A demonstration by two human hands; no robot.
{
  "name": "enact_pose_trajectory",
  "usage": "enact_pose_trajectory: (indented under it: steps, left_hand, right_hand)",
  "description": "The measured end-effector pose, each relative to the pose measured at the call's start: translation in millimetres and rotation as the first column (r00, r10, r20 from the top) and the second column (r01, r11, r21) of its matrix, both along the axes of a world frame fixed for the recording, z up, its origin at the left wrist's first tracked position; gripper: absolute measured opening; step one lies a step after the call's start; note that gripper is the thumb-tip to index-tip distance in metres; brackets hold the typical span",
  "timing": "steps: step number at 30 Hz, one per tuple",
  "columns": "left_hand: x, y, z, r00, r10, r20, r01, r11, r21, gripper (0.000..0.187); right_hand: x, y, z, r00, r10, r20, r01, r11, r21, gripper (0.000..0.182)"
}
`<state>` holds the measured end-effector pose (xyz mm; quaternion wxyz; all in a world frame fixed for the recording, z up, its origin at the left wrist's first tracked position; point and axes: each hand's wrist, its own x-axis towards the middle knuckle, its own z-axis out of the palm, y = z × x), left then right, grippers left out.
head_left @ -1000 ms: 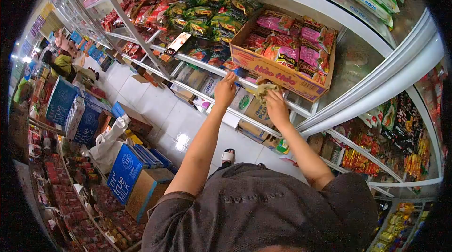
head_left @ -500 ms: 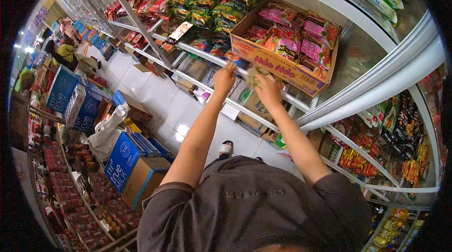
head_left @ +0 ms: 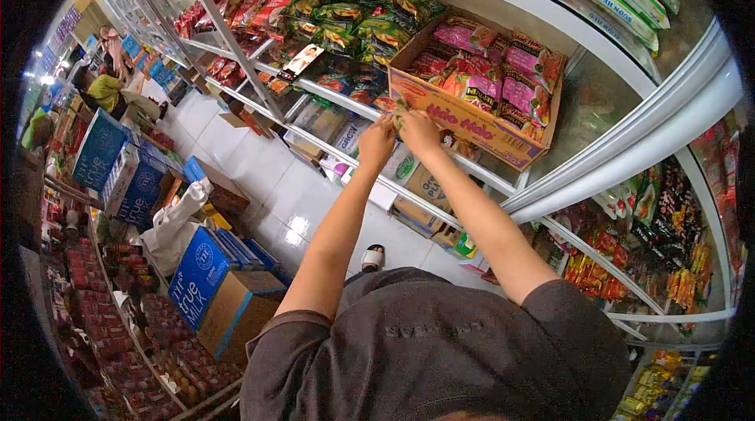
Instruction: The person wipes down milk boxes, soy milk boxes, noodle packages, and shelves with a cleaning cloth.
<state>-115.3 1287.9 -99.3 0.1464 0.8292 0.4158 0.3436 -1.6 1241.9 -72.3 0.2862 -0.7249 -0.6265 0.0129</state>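
My right hand (head_left: pixel 421 134) is closed on a crumpled olive-green cloth (head_left: pixel 402 112) at the front rail of the shelf (head_left: pixel 354 105). Close against it on the left is my left hand (head_left: pixel 376 142), its fingers curled at the same rail; whether they pinch the cloth or something else is hidden. Just beyond both hands stands a Hao Hao carton (head_left: pixel 464 116), filled with pink noodle packets (head_left: pixel 532 59). Green noodle packets (head_left: pixel 346 16) lie heaped to its left.
Below the shelf are cartons (head_left: pixel 425 185) behind a lower rail. Blue TH true Milk boxes (head_left: pixel 197 264) stand on the tiled floor to the left. A thick white frame (head_left: pixel 621 153) curves along the right. Another person (head_left: pixel 110 94) is far off at the left.
My right hand has moved left with the cloth, closing the gap to my left hand. My left hand has shifted only slightly, staying near the rail.
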Motion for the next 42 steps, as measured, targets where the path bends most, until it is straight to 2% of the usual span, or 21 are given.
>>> enact_pose_trajectory:
  steps: [4, 6, 9, 11, 13, 17, 18, 20, 21, 23, 24, 26, 27, 29, 31, 35, 36, 37, 39, 41, 42]
  left_hand:
    - [2.6, 8.2, -21.8, 1.000, -0.009, 0.017, 0.007, 0.998, 0.063, 0.026]
    - [2.6, 10.5, -24.2, 0.999, -0.012, 0.043, 0.008, 0.996, 0.085, 0.025]
    - [0.2, 10.0, -19.1, 0.998, -0.043, 0.051, 0.040, 0.997, 0.061, 0.025]
    - [-1.5, 8.2, -13.5, 0.999, -0.037, 0.028, 0.037, 0.999, 0.005, 0.025]
    - [0.4, 6.5, -15.8, 0.998, -0.017, 0.068, 0.015, 1.000, 0.024, 0.024]
    - [1.1, 6.9, -18.6, 0.995, -0.040, 0.088, 0.036, 0.998, 0.044, 0.024]
    - [1.3, 7.0, -18.3, 0.996, -0.036, 0.077, 0.030, 0.996, 0.081, 0.025]
    - [-0.1, 0.0, -4.4, 0.998, -0.037, 0.047, 0.035, 0.999, 0.033, 0.026]
    - [-0.8, -1.7, -0.4, 0.999, -0.040, 0.020, 0.040, 0.999, -0.010, 0.026]
    - [-1.2, 9.2, -15.3, 0.999, -0.038, 0.024, 0.038, 0.999, -0.017, 0.026]
    - [-1.6, 10.1, -17.7, 0.998, -0.050, 0.039, 0.050, 0.999, 0.010, 0.026]
    - [-1.5, 9.5, -19.5, 0.996, -0.068, 0.065, 0.065, 0.997, 0.039, 0.027]
    - [-1.7, 8.9, -21.5, 0.996, -0.068, 0.066, 0.066, 0.997, 0.030, 0.027]
    - [-1.5, 11.5, -22.6, 0.998, -0.055, 0.041, 0.057, 0.997, -0.049, 0.033]
    - [-2.7, 10.2, -19.3, 0.999, -0.034, 0.029, 0.037, 0.995, -0.091, 0.033]
    - [-1.0, 12.2, -26.8, 0.993, -0.055, 0.106, 0.051, 0.998, 0.041, 0.027]
    - [-1.8, 10.9, -24.4, 0.994, -0.056, 0.092, 0.054, 0.998, 0.022, 0.027]
    - [-1.9, 11.1, -22.0, 0.995, -0.056, 0.079, 0.055, 0.998, 0.007, 0.027]
    - [-1.8, 13.2, -22.7, 0.992, -0.080, 0.097, 0.077, 0.996, 0.033, 0.028]
    - [-3.1, 9.7, -13.6, 0.998, -0.054, 0.044, 0.056, 0.997, -0.057, 0.028]
    - [-4.3, 8.3, -10.1, 0.996, -0.077, 0.039, 0.078, 0.997, -0.021, 0.029]
  right_hand:
    - [20.4, -44.1, -8.6, 0.999, 0.020, 0.049, -0.024, 0.996, 0.083, 0.031]
    - [30.0, -94.3, -1.4, 0.999, -0.038, -0.034, 0.043, 0.986, 0.158, 0.035]
    - [42.1, -138.5, -0.3, 0.983, -0.174, -0.053, 0.171, 0.983, -0.063, 0.030]
    - [51.0, -132.2, -7.5, 0.992, -0.124, 0.005, 0.124, 0.991, -0.057, 0.031]
    - [39.3, -103.6, 16.0, 0.999, -0.005, -0.047, 0.008, 0.998, 0.055, 0.030]
    - [24.2, -11.6, 16.7, 0.997, 0.064, -0.052, -0.078, 0.933, -0.351, 0.029]
    - [16.0, -1.7, 13.5, 0.996, 0.065, -0.055, -0.080, 0.932, -0.353, 0.029]
    - [4.4, 5.1, 5.2, 0.996, 0.047, 0.077, -0.026, 0.969, -0.247, 0.029]
    - [5.7, -3.0, -1.0, 0.996, 0.044, 0.073, -0.024, 0.967, -0.255, 0.029]
    - [18.1, -32.5, -11.2, 0.998, 0.059, -0.016, -0.059, 0.998, 0.012, 0.028]
    - [19.9, -62.1, 4.3, 0.994, 0.020, -0.105, -0.022, 1.000, -0.014, 0.027]
    - [36.3, -112.1, -0.2, 0.992, -0.085, -0.091, 0.083, 0.996, -0.022, 0.029]
    - [46.4, -135.1, -13.3, 0.988, -0.137, -0.075, 0.144, 0.986, 0.088, 0.029]
    - [57.2, -167.8, -4.6, 0.969, -0.206, -0.133, 0.209, 0.978, 0.008, 0.027]
    - [52.6, -165.2, 4.1, 0.943, -0.307, -0.132, 0.304, 0.952, -0.039, 0.026]
    - [42.7, -83.4, -7.1, 0.975, -0.197, -0.103, 0.202, 0.978, 0.049, 0.023]
    - [30.5, -57.3, 4.6, 0.983, -0.170, -0.064, 0.169, 0.985, -0.025, 0.024]
    - [7.1, -43.3, 33.3, 0.963, -0.201, -0.181, 0.180, 0.976, -0.125, 0.025]
    - [-8.5, 3.5, 5.6, 0.985, -0.080, -0.151, 0.079, 0.997, -0.011, 0.025]
    - [-12.0, 7.0, -4.0, 0.987, -0.133, -0.087, 0.137, 0.990, 0.038, 0.024]
    - [-12.4, 4.2, -6.8, 0.984, -0.178, -0.027, 0.180, 0.980, 0.087, 0.024]
